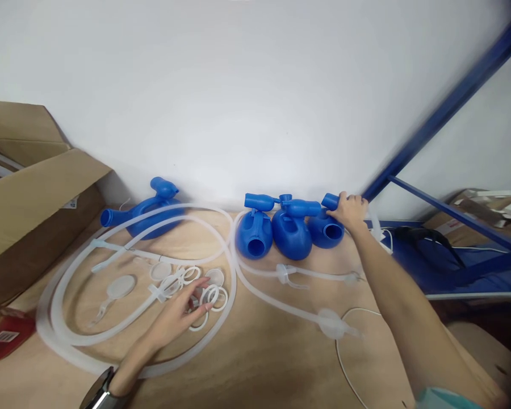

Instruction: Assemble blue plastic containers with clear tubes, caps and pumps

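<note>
Nearest to us, a dark watch [99, 392] sat on our left wrist, and a teal sleeve [445, 399] showed at the bottom edge on our right arm. A thin white cord [339, 355] curved over the wooden table [247, 369], and a red package [8, 335] with a barcode label lay at the left edge. Our left hand [183, 309] was partly open above a loose cluster of white rings [213, 293], thumb and forefinger parted; we could not tell whether it touched any of them. Translucent tubing [85, 339] looped widely around the rings and a flat round cap [121, 287]. On the right, a rounded clear fitting [334, 322] lay along another length of tube, with a smaller fitting [283, 273] behind it. Farther back, three blue bottles [292, 236] stood side by side near the wall, while a fourth blue bottle [151, 232] sat apart to the left, the tubing crossing in front of it. Our right hand [352, 211] had its fingers bent over the top of the rightmost of the three; we could not tell how firmly, or on what part, they closed. An open cardboard box [38, 187] stood at left, a blue metal frame [443, 111] slanted up at right, and behind everything rose the white wall [221, 102].
</note>
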